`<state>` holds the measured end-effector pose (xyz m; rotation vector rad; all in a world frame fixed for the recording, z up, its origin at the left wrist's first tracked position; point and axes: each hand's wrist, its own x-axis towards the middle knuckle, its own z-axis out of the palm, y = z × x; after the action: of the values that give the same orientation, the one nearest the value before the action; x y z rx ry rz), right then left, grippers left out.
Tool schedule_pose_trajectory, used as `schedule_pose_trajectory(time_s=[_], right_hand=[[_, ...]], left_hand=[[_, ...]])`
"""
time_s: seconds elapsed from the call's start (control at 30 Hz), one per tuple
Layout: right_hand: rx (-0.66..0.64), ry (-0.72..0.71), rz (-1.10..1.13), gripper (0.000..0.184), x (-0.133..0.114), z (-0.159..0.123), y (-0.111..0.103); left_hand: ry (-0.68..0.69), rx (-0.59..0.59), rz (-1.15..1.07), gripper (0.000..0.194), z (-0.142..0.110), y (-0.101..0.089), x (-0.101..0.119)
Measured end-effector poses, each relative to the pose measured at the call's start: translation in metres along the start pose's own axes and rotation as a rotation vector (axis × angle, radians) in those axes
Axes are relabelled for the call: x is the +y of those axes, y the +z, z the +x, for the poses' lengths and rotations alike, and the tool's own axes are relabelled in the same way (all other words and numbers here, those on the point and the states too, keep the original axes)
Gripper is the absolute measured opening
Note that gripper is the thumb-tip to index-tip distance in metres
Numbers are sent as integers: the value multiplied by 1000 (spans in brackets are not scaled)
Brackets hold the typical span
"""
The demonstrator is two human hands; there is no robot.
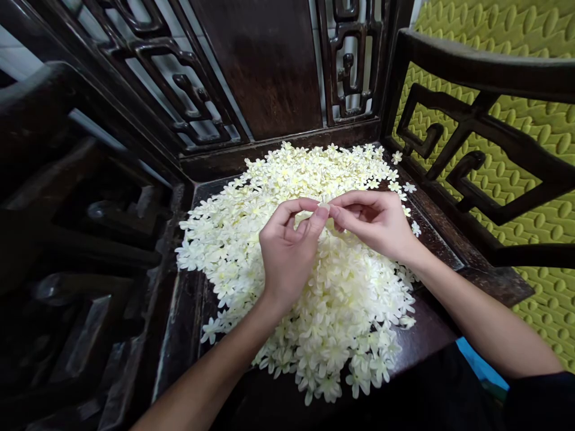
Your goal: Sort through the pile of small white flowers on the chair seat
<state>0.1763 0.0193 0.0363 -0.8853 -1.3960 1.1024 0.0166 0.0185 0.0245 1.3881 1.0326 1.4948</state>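
A large heap of small white artificial-looking flowers (354, 293) with pale yellow centres covers much of a dark wooden seat (431, 326). Above the middle of the heap my two hands meet at the fingertips. My left hand (287, 251) pinches a small white flower (323, 206) between thumb and index finger. My right hand (380, 221) is closed in a pinch at the other side of the same flower, its thumb and index finger touching it. Fingers cover most of that flower, so its details are hidden.
A carved wooden back (265, 66) rises behind the heap. Openwork armrests stand at the left (85, 221) and right (485, 137). Yellow-green textured material (539, 221) lies beyond the right one. A few stray flowers (409, 187) rest by the right edge. Something blue (480, 362) shows at lower right.
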Motion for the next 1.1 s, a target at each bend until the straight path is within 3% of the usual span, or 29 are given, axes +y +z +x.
schedule_pose_trajectory(time_s=[1.1], right_hand=[[14, -42, -61, 21, 2, 0, -2]], left_hand=[[-138, -23, -213, 16, 2, -2, -11]])
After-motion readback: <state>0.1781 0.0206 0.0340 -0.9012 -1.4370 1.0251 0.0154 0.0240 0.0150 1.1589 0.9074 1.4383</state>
